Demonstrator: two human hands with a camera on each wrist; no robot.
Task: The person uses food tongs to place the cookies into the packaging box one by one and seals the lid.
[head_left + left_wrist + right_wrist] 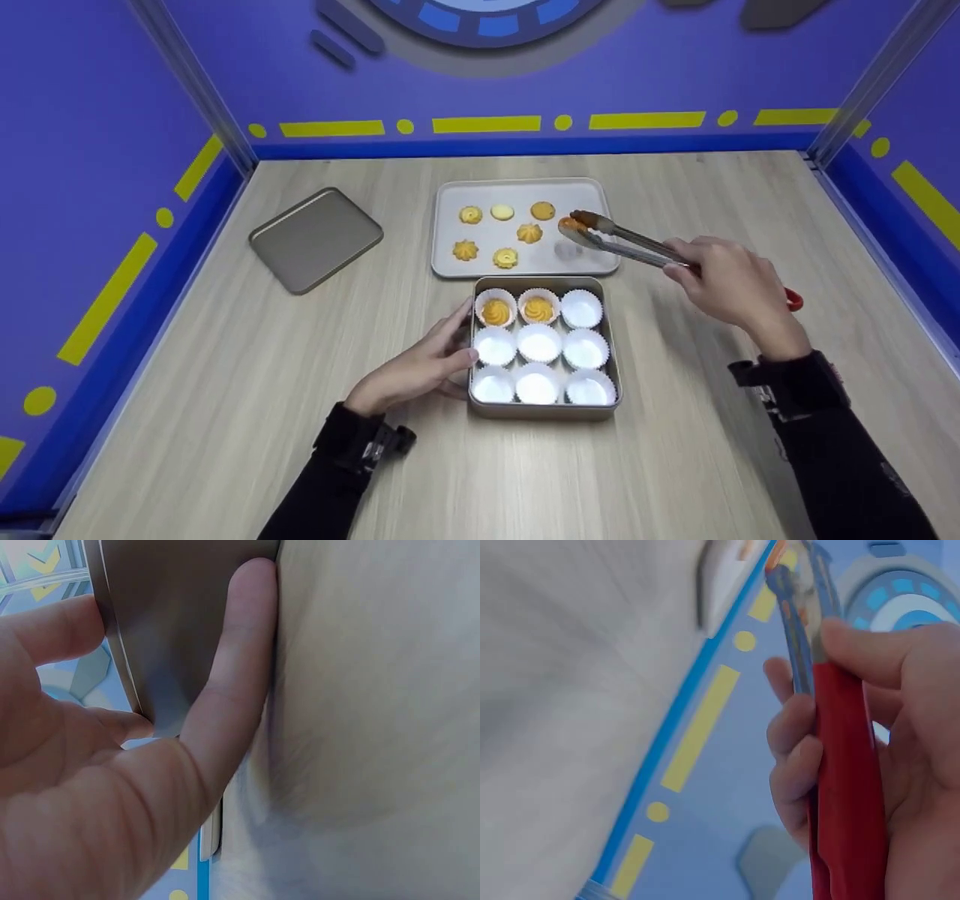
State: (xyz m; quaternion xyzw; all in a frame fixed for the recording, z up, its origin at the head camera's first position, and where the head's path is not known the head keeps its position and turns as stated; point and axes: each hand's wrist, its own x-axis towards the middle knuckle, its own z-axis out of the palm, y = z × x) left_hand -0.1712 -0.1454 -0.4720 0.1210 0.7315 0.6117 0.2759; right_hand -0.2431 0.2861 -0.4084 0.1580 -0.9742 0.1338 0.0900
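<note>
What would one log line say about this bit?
left hand: touching tin side | right hand: gripping tongs | tongs: tips above tray, apparently holding cookie | tin: seven empty cups, two filled

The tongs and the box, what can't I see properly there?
- Orange bit at the end of the tongs: head view, too small, partly hidden by them.
- Red handle: head view, mostly covered by the right hand; right wrist view, cut off by the bottom edge.
- Inside of the box: left wrist view, hidden by its outer wall.
</note>
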